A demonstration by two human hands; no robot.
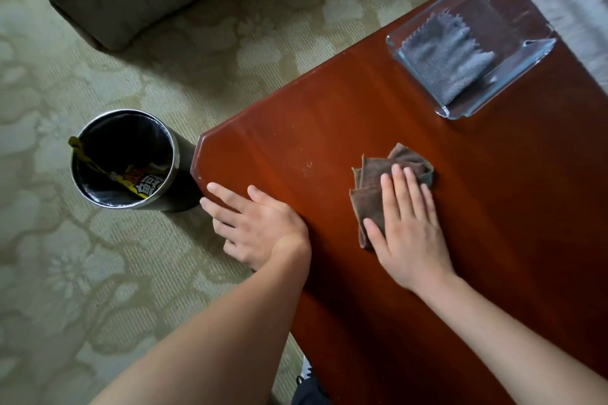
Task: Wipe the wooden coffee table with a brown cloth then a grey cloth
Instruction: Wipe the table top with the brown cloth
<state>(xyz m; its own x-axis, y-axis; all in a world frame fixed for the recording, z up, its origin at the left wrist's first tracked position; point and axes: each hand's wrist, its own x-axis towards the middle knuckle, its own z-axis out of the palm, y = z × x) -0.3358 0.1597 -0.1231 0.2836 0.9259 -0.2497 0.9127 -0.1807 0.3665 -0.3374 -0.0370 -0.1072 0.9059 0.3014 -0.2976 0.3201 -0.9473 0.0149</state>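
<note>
The wooden bench (329, 108) occupies the right half of the view, with its chamfered corner pointing towards a round metal bin (125, 158) that stands on the patterned carpet (65, 273) just beside it.

The brown cloth (371, 194) lies folded on the bench top, near the middle of its visible width. The right hand (411, 230) rests flat on the cloth. Its fingers (399, 187) are straight and slightly spread and press the cloth down without curling round it. The cloth's far and left edges show beyond the hand.

The left hand (260, 227) is at the left edge of the bench, near the corner. Its fingers are extended and relaxed and hold nothing. The thumb lies over the bench top and the lower fingers hang past the edge.

The grey cloth (447, 56) lies folded inside a square glass dish (513, 82) at the far end of the bench, well apart from both hands.

The bin contains a yellow printed wrapper (144, 182).
</note>
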